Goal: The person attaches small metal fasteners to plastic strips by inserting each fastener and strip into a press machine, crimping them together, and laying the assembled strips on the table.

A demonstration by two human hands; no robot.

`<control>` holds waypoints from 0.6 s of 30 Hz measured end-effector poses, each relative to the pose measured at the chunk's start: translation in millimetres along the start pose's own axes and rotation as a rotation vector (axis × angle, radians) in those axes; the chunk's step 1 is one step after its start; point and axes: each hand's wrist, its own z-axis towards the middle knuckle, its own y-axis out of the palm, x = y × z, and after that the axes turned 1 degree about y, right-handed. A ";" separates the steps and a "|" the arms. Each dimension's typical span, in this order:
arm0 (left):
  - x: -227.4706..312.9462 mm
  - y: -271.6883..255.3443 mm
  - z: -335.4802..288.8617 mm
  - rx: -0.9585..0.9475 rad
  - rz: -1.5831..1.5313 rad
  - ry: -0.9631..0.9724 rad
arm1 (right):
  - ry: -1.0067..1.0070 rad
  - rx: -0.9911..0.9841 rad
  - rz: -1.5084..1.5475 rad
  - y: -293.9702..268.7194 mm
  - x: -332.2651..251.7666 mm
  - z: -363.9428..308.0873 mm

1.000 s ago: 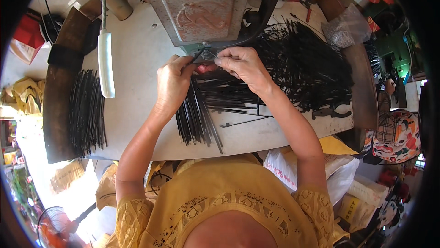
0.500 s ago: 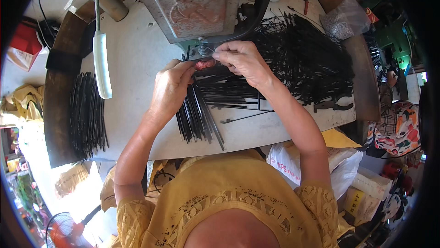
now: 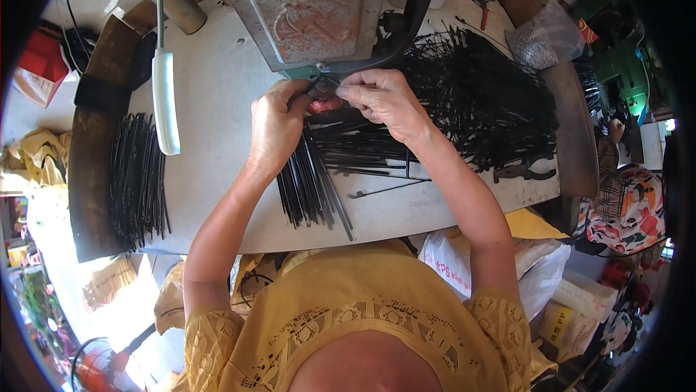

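Black rod point(image 3: 316, 81) pinched in my left hand point(image 3: 277, 118), thin wire-like piece point(image 3: 333, 81) between closed fingertips of my right hand point(image 3: 388, 104), just before the bench machine point(image 3: 312, 18): aligning, I judge, next needing steady grip.

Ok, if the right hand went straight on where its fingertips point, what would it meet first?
Probably the left hand, just across a gap, though the machine might come first; depth is unclear.

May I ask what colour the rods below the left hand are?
The rods are black, clearest in the head view.
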 end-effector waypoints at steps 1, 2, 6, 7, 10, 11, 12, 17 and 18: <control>-0.1 0.0 0.0 0.004 0.014 0.009 | -0.002 -0.001 0.001 0.8 -0.1 0.1; -0.5 -0.1 0.0 0.008 0.029 0.017 | -0.002 -0.004 0.000 1.1 0.4 0.5; -1.5 -1.2 2.3 0.034 0.047 0.055 | 0.006 0.006 -0.019 0.3 -0.4 0.9; -1.1 -1.1 2.4 0.039 0.060 0.086 | 0.003 0.008 -0.015 -0.1 -0.6 0.4; -0.6 -0.3 2.5 0.039 0.074 0.111 | 0.002 0.011 -0.010 1.7 -2.7 0.1; -0.7 0.2 2.6 0.031 0.073 0.103 | 0.001 0.010 -0.011 1.8 -2.9 0.6; -0.7 0.5 2.9 0.033 0.074 0.104 | 0.005 0.006 -0.010 1.9 -3.1 1.1; 0.0 -1.4 5.6 0.002 0.083 0.088 | 0.007 -0.002 -0.014 1.3 -2.3 2.4; 0.5 -1.5 5.6 0.003 0.083 0.087 | 0.012 0.007 -0.026 2.1 -3.0 1.9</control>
